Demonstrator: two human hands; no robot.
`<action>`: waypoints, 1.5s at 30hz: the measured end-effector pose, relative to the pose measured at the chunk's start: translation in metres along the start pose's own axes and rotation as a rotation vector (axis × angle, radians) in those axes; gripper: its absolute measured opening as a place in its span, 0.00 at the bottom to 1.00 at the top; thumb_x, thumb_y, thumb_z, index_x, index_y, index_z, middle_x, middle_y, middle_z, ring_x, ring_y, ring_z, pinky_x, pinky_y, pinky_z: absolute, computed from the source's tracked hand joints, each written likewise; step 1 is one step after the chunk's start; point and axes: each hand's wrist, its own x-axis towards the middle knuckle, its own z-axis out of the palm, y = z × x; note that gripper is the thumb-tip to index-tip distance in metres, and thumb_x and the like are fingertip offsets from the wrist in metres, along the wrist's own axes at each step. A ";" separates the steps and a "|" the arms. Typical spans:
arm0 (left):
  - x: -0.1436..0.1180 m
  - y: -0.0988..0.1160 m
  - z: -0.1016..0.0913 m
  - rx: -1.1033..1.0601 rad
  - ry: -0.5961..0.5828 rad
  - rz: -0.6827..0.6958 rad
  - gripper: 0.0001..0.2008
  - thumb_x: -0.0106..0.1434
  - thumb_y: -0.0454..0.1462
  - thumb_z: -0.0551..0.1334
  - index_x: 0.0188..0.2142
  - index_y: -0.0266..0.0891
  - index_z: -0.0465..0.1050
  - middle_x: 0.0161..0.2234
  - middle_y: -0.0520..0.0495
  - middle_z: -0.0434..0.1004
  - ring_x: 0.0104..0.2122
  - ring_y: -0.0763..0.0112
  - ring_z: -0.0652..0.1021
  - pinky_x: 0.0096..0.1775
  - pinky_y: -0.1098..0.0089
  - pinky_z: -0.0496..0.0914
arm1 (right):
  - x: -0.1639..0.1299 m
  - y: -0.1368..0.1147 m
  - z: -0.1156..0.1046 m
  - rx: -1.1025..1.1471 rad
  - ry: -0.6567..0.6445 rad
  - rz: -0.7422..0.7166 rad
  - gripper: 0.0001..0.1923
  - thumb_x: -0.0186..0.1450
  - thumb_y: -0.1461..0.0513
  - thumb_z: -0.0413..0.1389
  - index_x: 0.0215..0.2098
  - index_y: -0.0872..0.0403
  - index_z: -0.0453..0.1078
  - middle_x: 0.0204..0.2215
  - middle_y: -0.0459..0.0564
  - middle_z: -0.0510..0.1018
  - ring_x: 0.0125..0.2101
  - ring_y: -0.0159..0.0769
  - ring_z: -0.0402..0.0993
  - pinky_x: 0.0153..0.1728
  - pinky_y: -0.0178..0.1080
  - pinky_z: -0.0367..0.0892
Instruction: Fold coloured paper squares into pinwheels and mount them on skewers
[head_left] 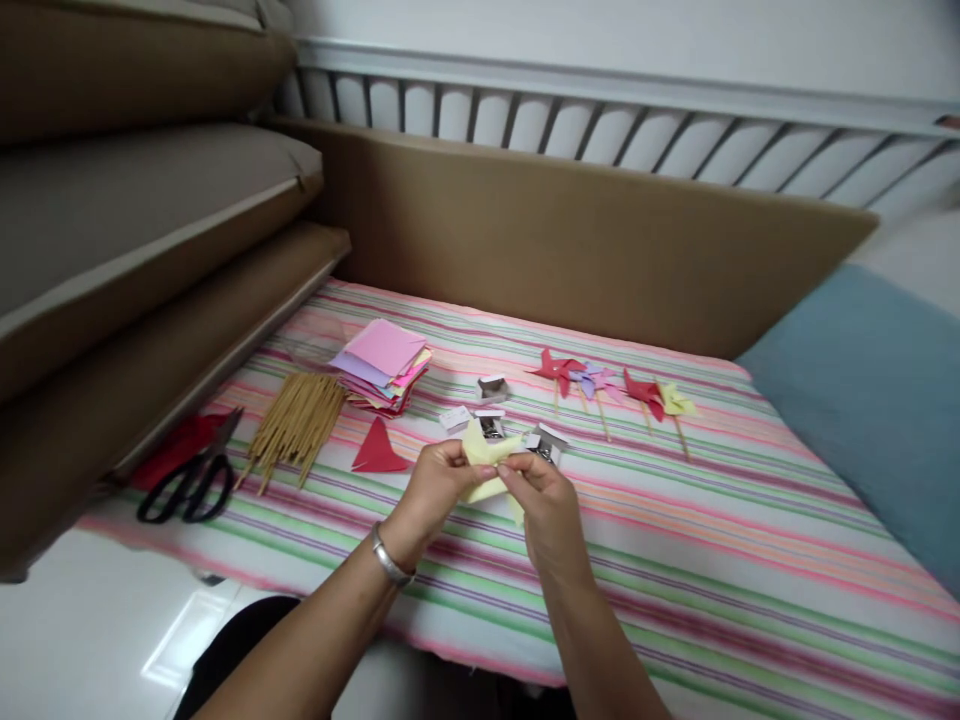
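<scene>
**Yellow paper held over the striped bed**

Both hands pinch one piece of folded yellow paper: the left hand closes on its left edge, the right hand on its lower right corner, just above the striped bed. Beyond the paper lie small open boxes; left of it a red paper triangle, wooden sticks and scissors. Farther off, paper squares and finished pinwheels. Too hard a pinch could tear or crease the thin flaps.

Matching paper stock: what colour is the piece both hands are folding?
Pale yellow paper, seen in the head view, pinched between left hand and right hand.
</scene>
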 end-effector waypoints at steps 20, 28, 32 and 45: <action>0.003 -0.002 -0.005 0.058 0.032 0.017 0.14 0.38 0.39 0.73 0.25 0.33 0.78 0.22 0.49 0.76 0.23 0.73 0.72 0.28 0.73 0.64 | 0.000 -0.001 0.003 -0.126 0.032 -0.054 0.08 0.53 0.59 0.61 0.27 0.54 0.69 0.25 0.45 0.75 0.29 0.35 0.70 0.33 0.37 0.63; 0.004 -0.001 -0.014 0.061 -0.048 -0.086 0.15 0.44 0.36 0.71 0.34 0.35 0.79 0.31 0.45 0.81 0.28 0.70 0.76 0.33 0.73 0.67 | -0.004 -0.007 0.014 -0.024 0.011 -0.101 0.18 0.55 0.65 0.57 0.43 0.50 0.61 0.32 0.45 0.76 0.34 0.34 0.72 0.36 0.36 0.65; 0.003 0.001 -0.018 0.096 -0.020 -0.101 0.14 0.44 0.37 0.71 0.33 0.36 0.79 0.30 0.46 0.81 0.27 0.72 0.76 0.32 0.74 0.67 | -0.007 -0.007 0.020 0.008 0.039 -0.105 0.34 0.54 0.67 0.57 0.57 0.49 0.53 0.28 0.42 0.75 0.32 0.33 0.72 0.36 0.36 0.64; -0.002 0.001 -0.020 0.244 0.006 -0.054 0.15 0.42 0.37 0.71 0.30 0.32 0.78 0.25 0.46 0.79 0.25 0.69 0.74 0.30 0.71 0.66 | -0.009 -0.003 0.019 0.200 -0.027 0.084 0.46 0.51 0.64 0.61 0.63 0.52 0.44 0.25 0.42 0.76 0.28 0.34 0.73 0.32 0.36 0.66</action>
